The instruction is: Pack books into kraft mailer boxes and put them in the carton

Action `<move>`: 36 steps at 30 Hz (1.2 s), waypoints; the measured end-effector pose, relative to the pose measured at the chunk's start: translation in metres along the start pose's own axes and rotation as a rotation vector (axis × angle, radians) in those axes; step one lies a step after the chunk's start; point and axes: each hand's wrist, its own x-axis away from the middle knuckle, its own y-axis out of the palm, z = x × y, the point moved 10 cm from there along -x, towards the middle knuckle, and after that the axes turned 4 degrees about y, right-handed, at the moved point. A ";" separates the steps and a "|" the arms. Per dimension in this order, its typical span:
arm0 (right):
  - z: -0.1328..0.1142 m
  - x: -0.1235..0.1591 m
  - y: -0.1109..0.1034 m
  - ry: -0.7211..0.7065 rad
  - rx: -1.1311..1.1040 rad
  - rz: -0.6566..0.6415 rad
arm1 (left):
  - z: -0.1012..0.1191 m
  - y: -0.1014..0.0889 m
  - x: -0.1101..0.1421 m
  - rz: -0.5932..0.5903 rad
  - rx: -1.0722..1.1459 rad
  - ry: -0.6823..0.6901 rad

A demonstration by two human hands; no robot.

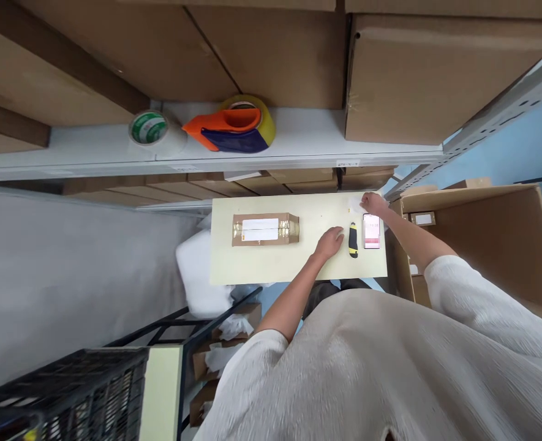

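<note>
My left hand [329, 243] rests on the pale yellow table with its fingers loosely stretched and holds nothing. Just right of its fingertips lies a black and yellow utility knife [353, 239]. At the table's far right corner, my right hand [374, 203] has its fingers closed on the edge of a small whitish sheet [356, 204]; whether that is paper or film I cannot tell. Below this hand a smartphone [371, 231] lies face up with its screen lit. Farther left sits a taped cardboard box [265, 229] bearing a white label [260, 229].
Above the table [225, 269], a shelf [307, 131] carries cartons, an orange and blue tape dispenser [231, 128] and a tape roll [154, 130]. A large open carton [491, 239] stands on the right. A black crate [91, 392] is at lower left.
</note>
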 end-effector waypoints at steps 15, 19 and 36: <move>0.010 0.047 -0.062 -0.145 -0.169 0.161 | 0.060 -0.011 -0.114 0.310 0.280 -0.101; 0.009 0.051 -0.064 -0.161 -0.213 0.176 | 0.065 -0.005 -0.121 0.299 0.287 -0.098; 0.046 0.056 -0.066 -0.171 -0.202 0.204 | 0.047 -0.016 -0.118 0.363 0.298 -0.147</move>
